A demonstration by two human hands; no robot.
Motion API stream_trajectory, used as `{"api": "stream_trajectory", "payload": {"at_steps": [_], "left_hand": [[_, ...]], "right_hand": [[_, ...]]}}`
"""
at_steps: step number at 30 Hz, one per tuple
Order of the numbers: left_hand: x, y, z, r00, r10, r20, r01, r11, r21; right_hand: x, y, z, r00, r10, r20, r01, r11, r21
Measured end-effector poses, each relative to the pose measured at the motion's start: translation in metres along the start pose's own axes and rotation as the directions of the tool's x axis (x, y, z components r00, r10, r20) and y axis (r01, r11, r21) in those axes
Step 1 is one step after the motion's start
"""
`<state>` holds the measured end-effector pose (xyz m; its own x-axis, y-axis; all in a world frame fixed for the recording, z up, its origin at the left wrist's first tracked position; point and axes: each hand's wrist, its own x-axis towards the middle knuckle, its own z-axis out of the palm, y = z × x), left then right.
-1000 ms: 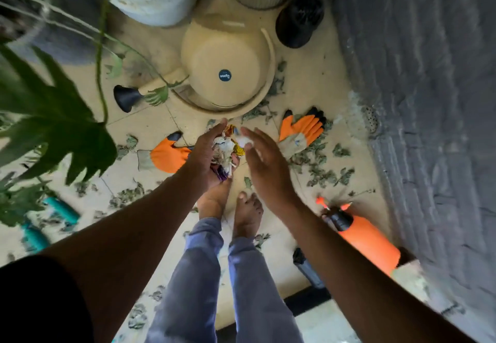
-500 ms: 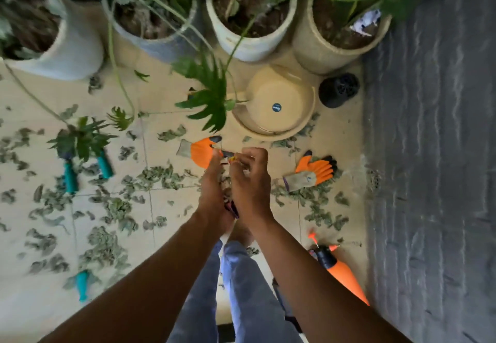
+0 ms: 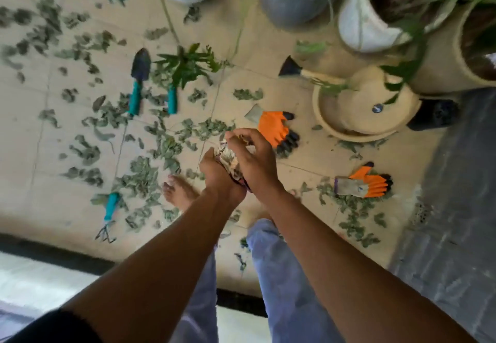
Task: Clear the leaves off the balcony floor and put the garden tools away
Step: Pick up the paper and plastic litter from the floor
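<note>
Item: my left hand (image 3: 218, 173), cupped under a crumpled patterned bundle (image 3: 232, 161), fingers curled round it. What the bundle is I cannot tell.
Item: my right hand (image 3: 253, 159), fingers bent, pinching the bundle's top edge.
Item: leaves (image 3: 139, 173), scattered over the balcony floor (image 3: 303, 155), thickest from 9 to 11 o'clock of my hands; a smaller patch at 4 o'clock.
Item: trowel (image 3: 138, 80), teal handle, at 10 o'clock, lying among leaves.
Item: second teal handle (image 3: 172, 100) just beside it, head hidden under a green frond.
Item: hand rake (image 3: 108, 215) at 8 o'clock.
Item: orange glove (image 3: 276, 128) at 1 o'clock, near my right hand.
Item: second orange glove (image 3: 365, 183) at 3 o'clock.
Item: cream watering can (image 3: 357, 101) at 2 o'clock, beside plant pots (image 3: 362, 26).
</note>
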<state>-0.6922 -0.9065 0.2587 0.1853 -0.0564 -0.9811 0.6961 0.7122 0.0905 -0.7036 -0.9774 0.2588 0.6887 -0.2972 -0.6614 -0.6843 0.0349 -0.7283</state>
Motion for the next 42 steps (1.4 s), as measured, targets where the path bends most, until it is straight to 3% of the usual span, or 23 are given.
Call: {"api": "stream_trajectory", "payload": {"at_steps": [4,8,12,19,25,32,42], "left_hand": [[-0.007,0.058,-0.025,0.996,0.068,0.063,-0.064,0.995,-0.073],[-0.013,0.128,-0.056,0.999,0.046,0.028,-0.043,0.993,-0.108],[-0.021,0.201,-0.084,0.996,0.031,0.084,-0.013,0.98,-0.2],[-0.037,0.329,-0.118,0.977,0.183,0.106,-0.13,0.915,-0.382],[-0.052,0.42,-0.129,0.957,0.269,0.104,-0.182,0.842,-0.507],[-0.046,0.51,-0.141,0.933,0.344,0.101,-0.188,0.709,-0.68],[-0.038,0.659,-0.162,0.925,0.378,0.03,-0.23,0.624,-0.747]], "right_hand": [[-0.011,-0.019,0.065,0.995,0.028,0.098,-0.018,0.995,-0.101],[-0.018,-0.042,0.137,0.993,0.026,0.114,-0.007,0.987,-0.163],[-0.015,-0.074,0.21,0.987,0.04,0.155,-0.025,0.995,-0.098],[-0.011,-0.14,0.334,0.941,0.022,0.339,-0.02,1.0,-0.009],[0.001,-0.186,0.415,0.921,-0.003,0.391,-0.032,0.996,0.082],[0.031,-0.227,0.502,0.872,0.145,0.468,-0.251,0.953,0.17],[0.069,-0.302,0.637,0.787,0.213,0.579,-0.349,0.927,0.134]]}}
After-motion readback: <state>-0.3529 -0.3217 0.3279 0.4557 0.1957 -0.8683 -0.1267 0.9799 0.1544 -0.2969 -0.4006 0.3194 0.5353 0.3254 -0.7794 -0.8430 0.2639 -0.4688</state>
